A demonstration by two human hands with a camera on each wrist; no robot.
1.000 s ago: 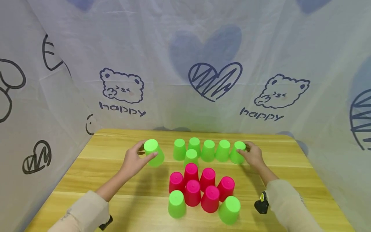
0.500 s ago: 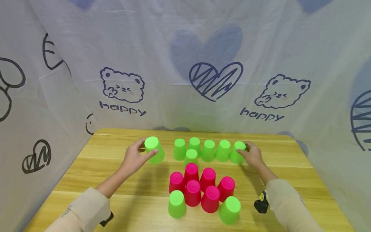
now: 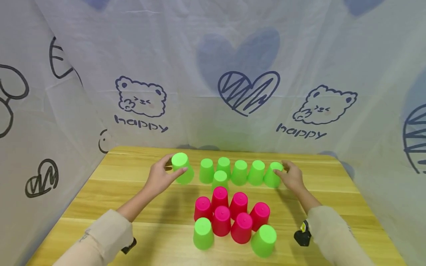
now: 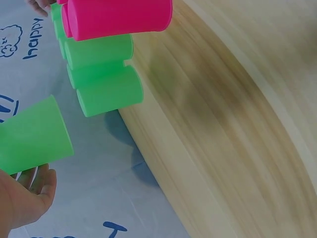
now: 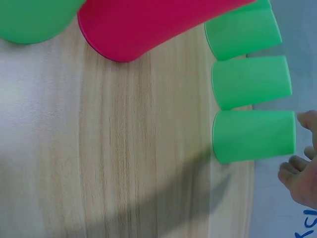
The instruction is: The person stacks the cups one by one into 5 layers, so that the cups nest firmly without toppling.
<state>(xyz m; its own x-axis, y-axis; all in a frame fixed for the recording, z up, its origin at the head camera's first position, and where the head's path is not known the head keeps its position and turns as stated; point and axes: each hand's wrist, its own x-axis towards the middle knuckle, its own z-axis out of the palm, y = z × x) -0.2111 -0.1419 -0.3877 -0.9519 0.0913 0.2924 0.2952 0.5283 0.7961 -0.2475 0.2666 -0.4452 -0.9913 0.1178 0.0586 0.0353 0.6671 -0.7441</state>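
Observation:
My left hand [image 3: 159,179] holds an upside-down green cup [image 3: 183,173] left of the back row, its thumb across the cup's front. The left wrist view shows this hand [image 4: 29,203] under the green cup [image 4: 37,136], above the table. At the row's right end, my right hand [image 3: 293,178] is at the last green cup [image 3: 272,177], which stands on the table. In the right wrist view the thumb and bent fingers of this hand [image 5: 303,181] lie just beside the top of the green cup [image 5: 255,136], not round it; contact is unclear.
Several green cups [image 3: 239,173] stand in the back row, with another green cup [image 3: 220,180] before them. Several red cups [image 3: 221,221] cluster in the middle. Two green cups [image 3: 203,234] [image 3: 263,241] stand in front. A printed cloth [image 3: 199,125] hangs behind the table [image 3: 133,166].
My left hand has carried its green cup a little up and to the right, closer to the back row. The right hand and the standing cups have hardly moved.

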